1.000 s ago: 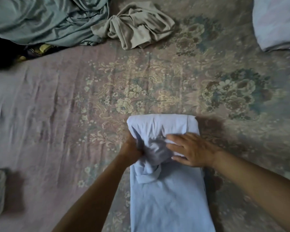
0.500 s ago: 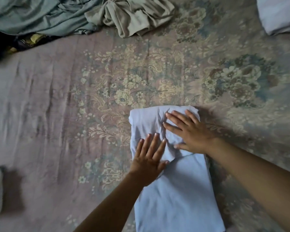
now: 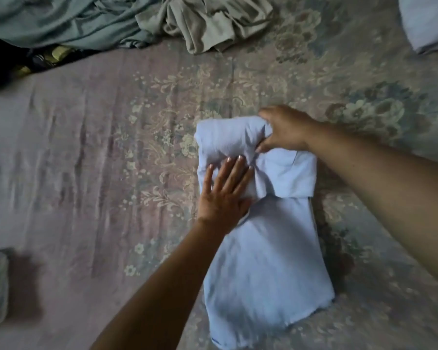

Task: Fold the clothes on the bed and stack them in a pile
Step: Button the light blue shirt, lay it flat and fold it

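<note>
We see the left hand (image 3: pixel 223 195) pressing flat, fingers straight, on the pale blue garment (image 3: pixel 263 248) on the floral bedsheet (image 3: pixel 111 147); the right hand (image 3: pixel 286 132) pinches its far fold. Beyond, crumpled beige (image 3: pixel 213 24) and green clothes (image 3: pixel 61 21). No writing is legible.

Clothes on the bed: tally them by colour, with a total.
Light blue: 1, the garment being folded, left hand pressing flat on it, right hand gripping its far edge
Grey-green: 1, crumpled garment
Beige: 1, crumpled garment
Dark patterned: 1, partly hidden
Total: 4
</note>
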Tool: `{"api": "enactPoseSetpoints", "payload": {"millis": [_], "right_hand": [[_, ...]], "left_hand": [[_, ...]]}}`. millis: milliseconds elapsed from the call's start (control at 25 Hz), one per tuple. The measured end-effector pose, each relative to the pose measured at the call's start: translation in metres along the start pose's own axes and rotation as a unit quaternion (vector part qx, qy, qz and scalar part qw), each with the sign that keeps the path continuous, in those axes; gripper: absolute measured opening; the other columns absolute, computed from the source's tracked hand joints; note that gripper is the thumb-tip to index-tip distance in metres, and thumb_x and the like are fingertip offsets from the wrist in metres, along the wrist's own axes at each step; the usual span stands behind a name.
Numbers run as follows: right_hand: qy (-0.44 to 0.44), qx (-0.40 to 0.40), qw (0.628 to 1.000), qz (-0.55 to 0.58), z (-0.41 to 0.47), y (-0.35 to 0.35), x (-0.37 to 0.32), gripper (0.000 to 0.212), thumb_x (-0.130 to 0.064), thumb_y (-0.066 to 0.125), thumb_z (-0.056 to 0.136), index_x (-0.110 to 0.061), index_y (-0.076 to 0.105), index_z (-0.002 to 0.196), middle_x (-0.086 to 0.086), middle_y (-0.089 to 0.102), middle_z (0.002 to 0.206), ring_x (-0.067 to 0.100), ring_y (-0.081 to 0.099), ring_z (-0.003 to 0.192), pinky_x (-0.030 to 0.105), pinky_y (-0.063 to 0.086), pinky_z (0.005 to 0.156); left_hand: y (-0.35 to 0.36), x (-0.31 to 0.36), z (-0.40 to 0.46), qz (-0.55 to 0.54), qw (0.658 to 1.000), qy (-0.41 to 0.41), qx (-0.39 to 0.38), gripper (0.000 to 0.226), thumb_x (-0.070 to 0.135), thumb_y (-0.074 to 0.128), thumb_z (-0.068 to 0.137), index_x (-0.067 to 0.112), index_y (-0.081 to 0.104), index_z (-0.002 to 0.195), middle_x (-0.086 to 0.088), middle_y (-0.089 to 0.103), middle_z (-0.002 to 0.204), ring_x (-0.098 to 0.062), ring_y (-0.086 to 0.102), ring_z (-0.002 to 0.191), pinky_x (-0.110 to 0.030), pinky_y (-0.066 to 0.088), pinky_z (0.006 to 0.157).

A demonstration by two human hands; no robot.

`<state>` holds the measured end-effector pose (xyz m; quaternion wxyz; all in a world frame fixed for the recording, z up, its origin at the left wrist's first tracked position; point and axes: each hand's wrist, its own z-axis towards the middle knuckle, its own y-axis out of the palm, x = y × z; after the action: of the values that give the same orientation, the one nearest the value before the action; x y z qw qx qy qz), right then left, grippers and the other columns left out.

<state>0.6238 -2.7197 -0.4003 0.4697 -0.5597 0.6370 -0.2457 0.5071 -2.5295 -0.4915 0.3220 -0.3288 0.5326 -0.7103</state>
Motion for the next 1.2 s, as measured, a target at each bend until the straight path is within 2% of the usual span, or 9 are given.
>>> {"api": "enactPoseSetpoints", "payload": {"millis": [200,320,360,480,520,760,880,1000,1200], "right_hand": [[-0.041,0.105,0.992,-0.058,0.009,-0.039,0.005,0.071,-0.037,0.080,0.068,-0.009,0.050,0.127,0.017,0.050,0.123,0.037,0.049,0.113,0.042,0.040,0.087],[-0.097,0.267,0.951,-0.119,-0.035,-0.010,0.001,0.052,-0.026,0.078,0.065,-0.008,0.058,0.110,0.018,0.061,0.101,0.037,0.057,0.092,0.042,0.044,0.077],[-0.119,0.327,0.929,-0.128,-0.060,0.004,-0.001,0.042,-0.020,0.073,0.067,-0.009,0.058,0.104,0.017,0.061,0.096,0.035,0.056,0.087,0.042,0.044,0.075],[-0.181,0.406,0.889,-0.107,-0.143,0.057,-0.008,0.011,-0.008,0.047,0.091,-0.013,0.053,0.099,0.016,0.058,0.097,0.033,0.053,0.087,0.043,0.043,0.076],[-0.187,0.390,0.893,-0.122,-0.169,0.080,-0.011,0.011,-0.009,0.046,0.092,-0.015,0.052,0.099,0.014,0.055,0.102,0.032,0.052,0.090,0.045,0.041,0.079],[-0.214,0.197,0.944,-0.154,-0.235,0.185,-0.021,0.023,-0.033,0.043,0.092,-0.020,0.051,0.109,0.012,0.046,0.117,0.032,0.047,0.105,0.051,0.025,0.106],[0.017,0.252,0.968,-0.014,-0.229,0.169,-0.031,0.043,-0.049,0.040,0.092,-0.013,0.053,0.111,0.016,0.053,0.113,0.036,0.049,0.098,0.044,0.035,0.092],[0.405,0.213,0.872,0.175,-0.206,0.137,-0.029,0.070,-0.064,0.035,0.085,-0.007,0.056,0.118,0.023,0.059,0.116,0.040,0.054,0.105,0.047,0.041,0.093],[0.435,0.143,0.865,0.205,-0.213,0.152,-0.023,0.047,-0.038,0.030,0.102,-0.001,0.059,0.107,0.027,0.062,0.108,0.040,0.055,0.102,0.034,0.026,0.077]], "left_hand": [[0.006,0.001,0.028,-0.023,0.998,-0.062,-0.026,0.054,0.026,0.046,0.089,0.009,0.043,0.141,-0.013,0.039,0.148,-0.029,0.039,0.136,-0.048,0.030,0.109],[-0.025,0.022,-0.011,-0.279,0.946,-0.151,-0.069,0.046,0.019,0.043,0.091,0.006,0.052,0.134,-0.008,0.045,0.144,-0.019,0.042,0.133,-0.040,0.036,0.109],[-0.048,0.024,-0.020,-0.432,0.854,-0.280,-0.071,0.044,0.028,0.044,0.091,0.007,0.059,0.126,-0.006,0.053,0.137,-0.014,0.049,0.127,-0.035,0.039,0.106],[-0.099,0.009,-0.038,-0.729,0.402,-0.553,-0.028,0.067,0.062,0.048,0.075,0.003,0.062,0.103,-0.015,0.064,0.101,-0.027,0.060,0.091,-0.041,0.046,0.083],[-0.107,0.001,-0.040,-0.729,0.349,-0.586,-0.055,0.073,0.068,0.042,0.072,0.004,0.060,0.103,-0.017,0.062,0.098,-0.030,0.059,0.088,-0.041,0.045,0.079],[-0.084,0.028,-0.062,-0.484,0.623,-0.578,-0.209,0.044,0.020,0.080,0.075,0.006,0.064,0.113,-0.013,0.070,0.105,-0.015,0.065,0.080,-0.025,0.051,0.066],[-0.083,0.032,-0.069,-0.474,0.631,-0.596,-0.149,0.047,0.027,0.078,0.077,0.007,0.063,0.117,-0.010,0.069,0.106,-0.016,0.065,0.084,-0.021,0.052,0.062],[-0.088,0.036,-0.059,-0.484,0.578,-0.649,-0.105,0.056,0.050,0.047,0.094,0.005,0.060,0.124,-0.020,0.061,0.123,-0.032,0.058,0.112,-0.035,0.048,0.088],[-0.079,0.070,-0.091,-0.248,0.767,-0.586,-0.083,0.050,0.041,0.031,0.100,0.002,0.061,0.108,-0.025,0.063,0.110,-0.041,0.057,0.103,-0.039,0.041,0.082]]}}
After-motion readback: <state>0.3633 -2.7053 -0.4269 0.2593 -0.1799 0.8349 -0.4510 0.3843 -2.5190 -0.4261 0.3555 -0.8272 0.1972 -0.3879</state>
